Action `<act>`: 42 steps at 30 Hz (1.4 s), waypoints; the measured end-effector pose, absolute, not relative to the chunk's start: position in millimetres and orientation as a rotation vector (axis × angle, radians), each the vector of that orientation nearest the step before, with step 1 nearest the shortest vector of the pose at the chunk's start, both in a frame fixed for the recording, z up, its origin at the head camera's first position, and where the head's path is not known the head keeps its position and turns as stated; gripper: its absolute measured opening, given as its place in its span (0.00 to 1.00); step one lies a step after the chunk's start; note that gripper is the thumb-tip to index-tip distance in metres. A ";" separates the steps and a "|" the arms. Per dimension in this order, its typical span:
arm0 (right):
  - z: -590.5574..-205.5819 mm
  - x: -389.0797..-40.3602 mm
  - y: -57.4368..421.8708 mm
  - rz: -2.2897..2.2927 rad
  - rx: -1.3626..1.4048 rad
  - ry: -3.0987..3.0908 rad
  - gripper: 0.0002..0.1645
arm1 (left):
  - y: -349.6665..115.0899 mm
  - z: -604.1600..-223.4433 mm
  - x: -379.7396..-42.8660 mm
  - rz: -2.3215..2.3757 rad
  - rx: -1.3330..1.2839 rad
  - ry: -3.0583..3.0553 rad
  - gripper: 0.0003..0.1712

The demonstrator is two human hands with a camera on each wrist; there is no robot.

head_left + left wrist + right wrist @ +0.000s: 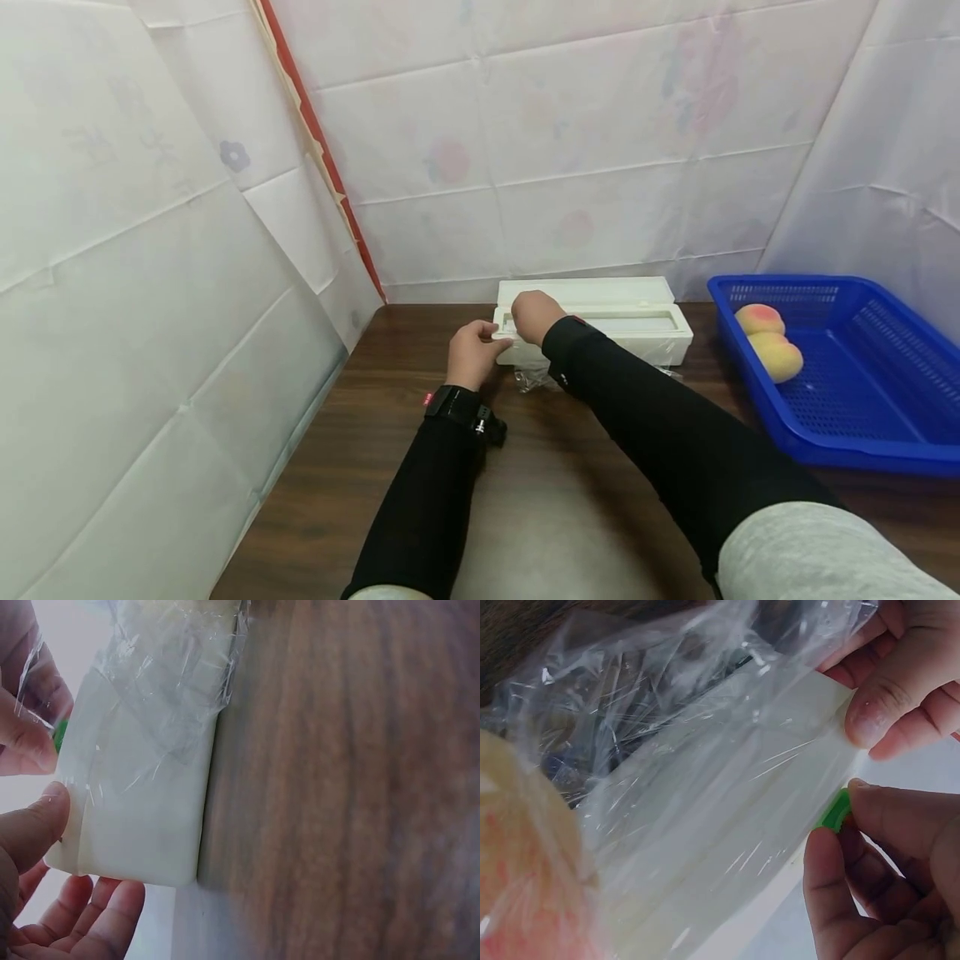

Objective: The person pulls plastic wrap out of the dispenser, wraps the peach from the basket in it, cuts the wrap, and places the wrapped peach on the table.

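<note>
A long white cling film dispenser (pixel 592 350) lies on the table with its lid raised at the back. At its left end my left hand (pixel 471 354) grips the corner, thumb on the front edge and fingers around the end. My right hand (pixel 536 317) is just beside it, above the front edge. In the right wrist view that hand pinches a small green slide cutter (pixel 836 811) between thumb and finger. Clear cling film (pixel 682 742) hangs crumpled over the dispenser's front. A peach (pixel 529 855) appears at the left of the right wrist view, partly behind film; my right forearm may hide it in the head view.
A blue plastic basket (pixel 847 454) stands on the right of the brown wooden table (pixel 315 517), with two peaches (pixel 776 354) against its left wall. White patterned sheeting (pixel 570 150) hangs close behind the dispenser and along the left side.
</note>
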State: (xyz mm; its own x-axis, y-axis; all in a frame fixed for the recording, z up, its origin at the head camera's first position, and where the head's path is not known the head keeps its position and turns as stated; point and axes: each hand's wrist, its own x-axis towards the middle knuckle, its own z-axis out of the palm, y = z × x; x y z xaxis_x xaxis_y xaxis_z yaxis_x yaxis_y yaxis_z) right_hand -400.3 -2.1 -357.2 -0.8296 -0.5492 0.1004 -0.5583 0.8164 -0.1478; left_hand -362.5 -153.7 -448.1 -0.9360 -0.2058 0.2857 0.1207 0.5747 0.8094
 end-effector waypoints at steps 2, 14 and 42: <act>-356.7 -398.8 -0.3 0.274 0.891 -2.944 0.24 | -153.9 -447.6 -362.9 -1.292 0.067 -2.467 0.24; -361.6 -402.1 6.1 0.274 0.898 -2.908 0.25 | -152.1 -445.9 -360.8 -1.311 0.085 -2.464 0.24; -361.8 -402.1 20.7 0.307 0.870 -2.931 0.28 | -155.7 -443.3 -359.8 -1.327 0.062 -2.465 0.22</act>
State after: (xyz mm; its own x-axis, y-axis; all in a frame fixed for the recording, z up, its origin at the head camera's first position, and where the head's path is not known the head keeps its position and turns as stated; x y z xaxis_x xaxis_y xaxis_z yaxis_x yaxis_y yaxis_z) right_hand -402.1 20.7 -361.8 -0.8376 -0.5326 0.1217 -0.5462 0.8200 -0.1708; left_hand -359.8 -155.7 -443.3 -0.9414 -0.1964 0.2741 0.1207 0.5626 0.8178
